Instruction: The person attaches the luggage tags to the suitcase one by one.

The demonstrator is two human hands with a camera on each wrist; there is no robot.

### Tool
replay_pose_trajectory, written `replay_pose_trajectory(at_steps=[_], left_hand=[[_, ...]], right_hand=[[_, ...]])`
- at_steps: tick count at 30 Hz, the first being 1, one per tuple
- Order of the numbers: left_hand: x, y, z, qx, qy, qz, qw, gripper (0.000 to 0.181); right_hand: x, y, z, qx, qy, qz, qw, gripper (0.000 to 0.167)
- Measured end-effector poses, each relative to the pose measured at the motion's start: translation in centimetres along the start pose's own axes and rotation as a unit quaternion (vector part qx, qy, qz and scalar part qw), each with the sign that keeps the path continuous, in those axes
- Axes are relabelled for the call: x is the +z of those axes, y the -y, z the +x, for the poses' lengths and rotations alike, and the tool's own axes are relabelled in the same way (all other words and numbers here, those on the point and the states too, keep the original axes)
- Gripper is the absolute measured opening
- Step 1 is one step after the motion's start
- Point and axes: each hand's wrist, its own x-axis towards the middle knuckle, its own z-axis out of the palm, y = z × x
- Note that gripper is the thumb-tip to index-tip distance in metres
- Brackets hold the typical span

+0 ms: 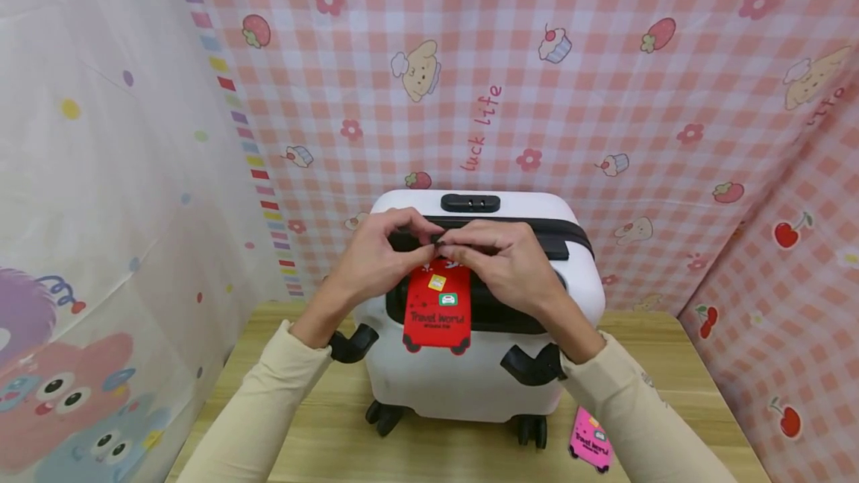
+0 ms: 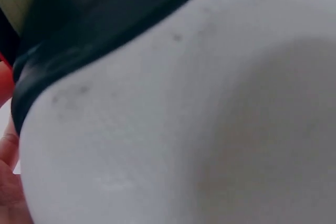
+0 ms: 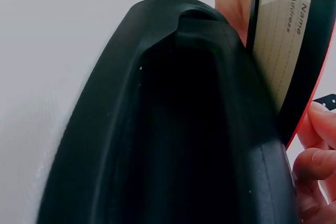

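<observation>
A red luggage tag with "Travel World" lettering hangs in front of a white suitcase, over its black recessed panel. At the tag's top, beside the black side handle, my left hand pinches the tag's black strap between thumb and fingers. My right hand meets it there, thumb and index finger pinching the strap too. In the right wrist view, a strap end with small holes shows at the fingertips, and the tag's card side reads Name and Address. The fingertips hide most of the strap.
A pink luggage tag lies on the wooden table by my right forearm. The suitcase has a black combination lock on top, black wheels below and black curved brackets near my wrists. Checked cloth hangs behind.
</observation>
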Motion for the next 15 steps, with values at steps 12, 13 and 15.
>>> replay_pose_trajectory(at_steps=[12,13,15], left_hand=[[0.18,-0.12,0.12,-0.012,-0.005,0.000,0.9999,0.016],[0.21,-0.06,0.12,-0.010,-0.006,-0.004,0.9999,0.017],[0.23,0.02,0.11,-0.008,-0.008,-0.010,0.9999,0.017]], right_hand=[[0.00,0.14,0.14,0.019,-0.006,-0.014,0.9997,0.010],[0.03,0.15,0.15,0.019,-0.004,-0.012,0.9997,0.009],[0.10,0.14,0.12,0.029,0.001,-0.002,0.9996,0.008]])
